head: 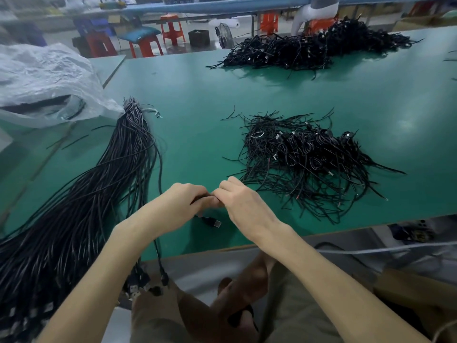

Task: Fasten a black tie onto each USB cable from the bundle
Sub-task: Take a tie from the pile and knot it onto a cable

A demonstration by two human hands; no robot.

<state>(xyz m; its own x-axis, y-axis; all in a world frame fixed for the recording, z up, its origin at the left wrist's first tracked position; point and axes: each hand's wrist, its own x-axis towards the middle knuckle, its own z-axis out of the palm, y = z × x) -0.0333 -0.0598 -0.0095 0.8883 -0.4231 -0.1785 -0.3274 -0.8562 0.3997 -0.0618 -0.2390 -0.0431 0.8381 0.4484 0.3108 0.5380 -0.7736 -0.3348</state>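
A wide green table (pixel 197 95) carries a long bundle of black USB cables (pixel 99 181) down its left side, spilling over the near edge. A heap of coiled cables (pixel 309 157) lies right of centre. Close to the near edge the left hand (pixel 180 201) and right hand (pixel 242 204) meet, fingers of both curled, pinching one cable (pixel 199 200). Its plug (pixel 214 222) lies just beneath. The tie is hidden by fingers. Likely risks: the tie slipping from the pinch, or the cable's trailing length snagging the bundle beside it.
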